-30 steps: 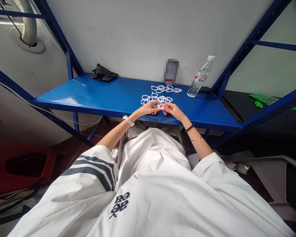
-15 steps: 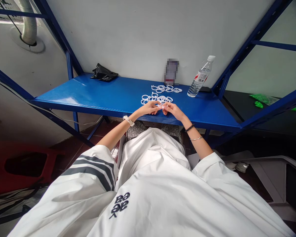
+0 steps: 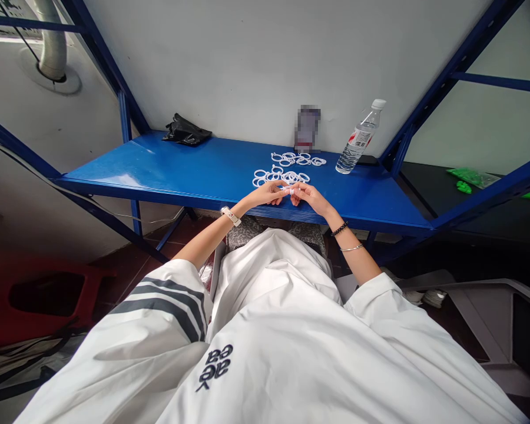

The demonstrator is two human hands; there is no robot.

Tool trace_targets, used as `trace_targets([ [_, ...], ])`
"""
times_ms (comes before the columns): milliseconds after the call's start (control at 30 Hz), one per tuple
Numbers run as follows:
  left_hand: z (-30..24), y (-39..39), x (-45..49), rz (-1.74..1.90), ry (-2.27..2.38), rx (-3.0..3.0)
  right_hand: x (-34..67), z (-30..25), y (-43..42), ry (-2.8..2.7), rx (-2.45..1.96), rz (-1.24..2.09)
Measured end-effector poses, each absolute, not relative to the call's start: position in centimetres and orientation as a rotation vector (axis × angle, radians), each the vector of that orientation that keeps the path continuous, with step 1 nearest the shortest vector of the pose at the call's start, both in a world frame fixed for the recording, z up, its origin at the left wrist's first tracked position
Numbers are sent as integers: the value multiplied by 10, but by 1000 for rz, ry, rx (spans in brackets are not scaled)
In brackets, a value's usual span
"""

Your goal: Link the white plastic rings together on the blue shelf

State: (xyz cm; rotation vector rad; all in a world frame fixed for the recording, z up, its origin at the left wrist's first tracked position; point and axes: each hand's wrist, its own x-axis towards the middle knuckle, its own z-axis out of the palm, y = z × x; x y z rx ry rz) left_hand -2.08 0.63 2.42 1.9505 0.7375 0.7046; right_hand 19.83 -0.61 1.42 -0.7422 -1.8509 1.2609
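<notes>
We've small white plastic-looking piece (image 3: 291, 192) pinched btwn closed fingers of L hand (image 3: 267, 192) & R hand (image 3: 310, 197), at near edge of blue metal worktop (image 3: 221, 168). Looks mid-way on this pc; thin white rings beyond, in near grp (image 3: 288, 177) & far grp (image 3: 301, 160), can't tell which done, which left. Pc's direction, long axis: too small to tell; rings lie flat.

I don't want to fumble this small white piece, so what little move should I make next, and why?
Perhaps hold your left hand steady and tilt your right hand back slightly. Your hands meet at the small white piece and cover much of it, so a clearer view would probably help before you adjust your grip.
</notes>
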Motion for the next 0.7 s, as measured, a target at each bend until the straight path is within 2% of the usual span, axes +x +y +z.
trace_targets([
  [700,21,9,-20,724,727,1943,198,15,-6,-1842,-774,1249],
])
